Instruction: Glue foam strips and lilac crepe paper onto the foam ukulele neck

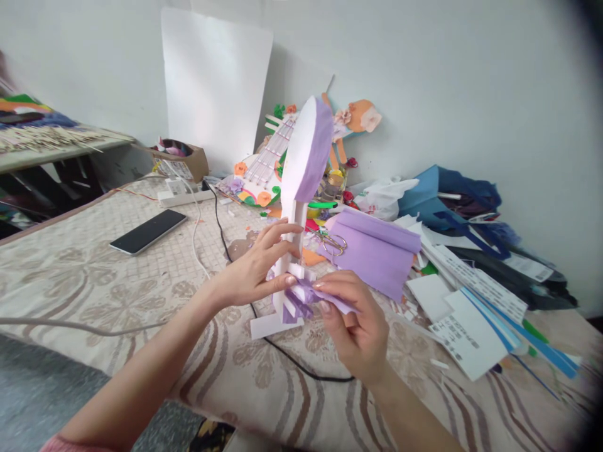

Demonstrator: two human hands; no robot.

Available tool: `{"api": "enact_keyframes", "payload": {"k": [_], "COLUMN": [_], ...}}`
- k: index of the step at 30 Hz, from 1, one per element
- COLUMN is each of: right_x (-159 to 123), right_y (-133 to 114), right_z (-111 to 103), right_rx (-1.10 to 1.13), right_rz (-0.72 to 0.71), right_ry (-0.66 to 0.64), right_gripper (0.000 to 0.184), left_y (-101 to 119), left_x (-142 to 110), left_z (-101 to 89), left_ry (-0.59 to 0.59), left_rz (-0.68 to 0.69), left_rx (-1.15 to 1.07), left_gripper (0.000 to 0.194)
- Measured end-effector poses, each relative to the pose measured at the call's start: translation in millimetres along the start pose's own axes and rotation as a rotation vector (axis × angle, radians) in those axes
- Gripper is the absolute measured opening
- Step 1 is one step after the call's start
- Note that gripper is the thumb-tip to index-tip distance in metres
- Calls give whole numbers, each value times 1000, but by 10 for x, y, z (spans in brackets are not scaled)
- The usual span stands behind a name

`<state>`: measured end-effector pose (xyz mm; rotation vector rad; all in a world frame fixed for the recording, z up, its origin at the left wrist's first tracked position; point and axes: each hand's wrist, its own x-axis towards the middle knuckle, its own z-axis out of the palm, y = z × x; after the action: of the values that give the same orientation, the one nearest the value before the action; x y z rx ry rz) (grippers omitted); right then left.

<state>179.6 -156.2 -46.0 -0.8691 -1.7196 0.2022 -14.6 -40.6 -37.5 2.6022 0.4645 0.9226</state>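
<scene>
A white foam-board model (pixel 294 163) stands upright in front of me, its curved upper edge covered with purple crepe paper. My left hand (pixel 264 257) is wrapped around its narrow stem, thumb low and fingers across the front. Near the model's foot, my right hand (pixel 355 320) pinches a strip of purple crepe paper (pixel 340 302) between thumb and fingers. Crumpled purple paper and small white blocks show at the foot beside my left thumb. To the right lies a larger purple crepe paper sheet (pixel 377 254), partly rolled, with scissors (pixel 333 243) at its left edge.
A dark phone (pixel 149 231) lies at left, near a white power strip (pixel 186 197) and cables. Behind the model are a decorated board with paper flowers (pixel 266 166) and a cardboard box (pixel 183 162). Paper scraps and printed cards (pixel 471 333) lie right, below a blue bag (pixel 419 194).
</scene>
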Motion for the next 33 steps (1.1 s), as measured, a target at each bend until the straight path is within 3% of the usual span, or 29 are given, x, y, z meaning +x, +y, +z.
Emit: {"api": "enact_keyframes", "payload": {"k": [3,18,28,33], "right_x": [-10,-14,-49,-76], "right_y": [-2,32,6,14], "right_z": [-3,-9,-21,15], "right_rx": [30,66,54,70], "right_rz": [4,4,93,155], "right_ry": [-5,-21,-16,51], "right_gripper": [33,30,29,25], "left_y": [4,10,5,25], "left_x": [-5,-9,-21,-14], "left_z": [-1,28,44,47], "left_ry": [1,15,3,10], "left_rz": [4,-10,-42,-59], "left_rx": [21,-8,-16,-16], "left_gripper": [32,28,22,23]}}
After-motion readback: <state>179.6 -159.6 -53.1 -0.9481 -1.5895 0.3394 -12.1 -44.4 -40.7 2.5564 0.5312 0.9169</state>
